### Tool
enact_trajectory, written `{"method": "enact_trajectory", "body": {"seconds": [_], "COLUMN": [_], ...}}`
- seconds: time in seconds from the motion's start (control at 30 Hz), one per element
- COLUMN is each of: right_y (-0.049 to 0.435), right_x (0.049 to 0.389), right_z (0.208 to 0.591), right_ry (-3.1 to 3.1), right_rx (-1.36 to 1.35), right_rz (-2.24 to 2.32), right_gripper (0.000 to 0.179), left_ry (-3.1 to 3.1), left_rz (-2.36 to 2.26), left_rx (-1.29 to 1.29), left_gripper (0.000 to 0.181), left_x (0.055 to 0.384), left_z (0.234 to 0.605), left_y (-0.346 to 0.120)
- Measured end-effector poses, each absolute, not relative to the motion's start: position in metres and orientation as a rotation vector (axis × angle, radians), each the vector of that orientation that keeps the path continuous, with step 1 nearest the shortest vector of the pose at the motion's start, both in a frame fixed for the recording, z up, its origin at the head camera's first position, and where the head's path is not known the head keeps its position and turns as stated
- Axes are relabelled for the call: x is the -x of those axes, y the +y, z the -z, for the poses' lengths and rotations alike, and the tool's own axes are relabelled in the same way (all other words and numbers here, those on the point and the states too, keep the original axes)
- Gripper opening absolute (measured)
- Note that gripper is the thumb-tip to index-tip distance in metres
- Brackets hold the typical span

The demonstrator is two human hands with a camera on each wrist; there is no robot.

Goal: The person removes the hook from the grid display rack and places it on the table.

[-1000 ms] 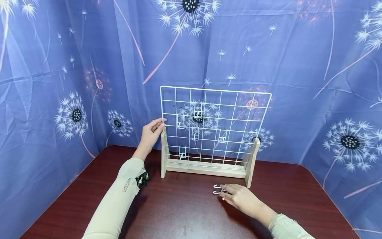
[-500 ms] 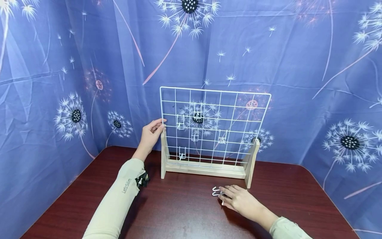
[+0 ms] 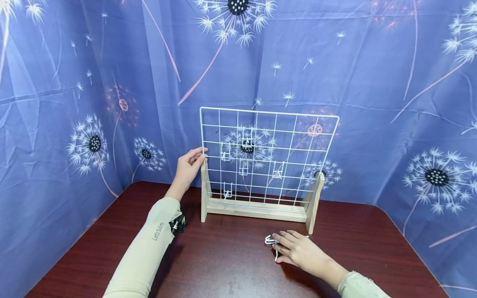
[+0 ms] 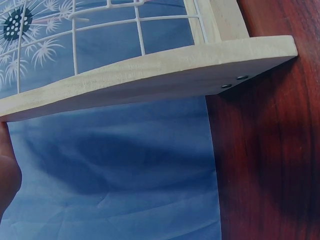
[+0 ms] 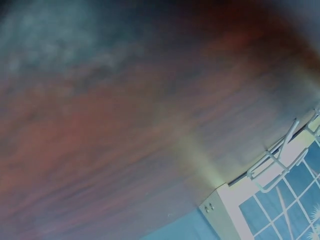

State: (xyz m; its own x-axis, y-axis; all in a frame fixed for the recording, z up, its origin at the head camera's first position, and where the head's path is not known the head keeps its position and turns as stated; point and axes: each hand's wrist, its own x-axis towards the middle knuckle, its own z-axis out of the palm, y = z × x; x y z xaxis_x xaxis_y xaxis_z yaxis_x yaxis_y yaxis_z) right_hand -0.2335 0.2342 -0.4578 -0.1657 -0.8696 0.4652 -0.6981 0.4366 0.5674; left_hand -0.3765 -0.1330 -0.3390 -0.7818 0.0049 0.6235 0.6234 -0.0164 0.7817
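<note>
The left grip (image 3: 189, 164) is pinching the left edge of a rectangular white wire grid (image 3: 270, 162), its thumb and fingers meeting at the border wire just above the pale wooden left upright (image 3: 204, 194). In the left wrist view only a blurred part of that hand is showing, beside the upright.

Well to the right of the left grip and nearer the person, the right grip (image 3: 299, 250) is holding a white bent-wire hook (image 3: 270, 243) over the dark red-brown wood-grained surface (image 3: 223, 256). Its fingers are lying close together across the hook, with the thumb tucked below them. The prongs are jutting out left of the fingertips, and another length of wire is pointing toward the person beside the thumb. The hand is hiding the rest, so whether the hook is touching the surface is impossible to tell.

Beyond the right grip, a pale wooden base bar (image 3: 257, 210) is running between the left upright and the matching right upright (image 3: 315, 203), which is standing just behind the hand. To the right of the left grip, five small white wire hooks (image 3: 225, 152) are hanging on the grid: one close by, the others lower or farther right.
</note>
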Motion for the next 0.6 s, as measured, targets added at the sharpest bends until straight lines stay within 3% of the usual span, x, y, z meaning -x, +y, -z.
{"method": "enact_trajectory", "body": {"seconds": [0.17, 0.6], "right_y": [0.237, 0.236], "right_x": [0.231, 0.232], "right_z": [0.457, 0.449], "right_ry": [-1.948, -1.957], "right_rx": [-1.359, -1.349], "right_rz": [0.301, 0.111], "right_gripper": [0.043, 0.042], "left_ry": [-1.839, -1.832], "left_rz": [1.835, 1.846], "left_rx": [0.657, 0.650], "left_gripper": [0.027, 0.026], "left_x": [0.362, 0.363], "left_z": [0.329, 0.329], "left_y": [-0.130, -0.130]}}
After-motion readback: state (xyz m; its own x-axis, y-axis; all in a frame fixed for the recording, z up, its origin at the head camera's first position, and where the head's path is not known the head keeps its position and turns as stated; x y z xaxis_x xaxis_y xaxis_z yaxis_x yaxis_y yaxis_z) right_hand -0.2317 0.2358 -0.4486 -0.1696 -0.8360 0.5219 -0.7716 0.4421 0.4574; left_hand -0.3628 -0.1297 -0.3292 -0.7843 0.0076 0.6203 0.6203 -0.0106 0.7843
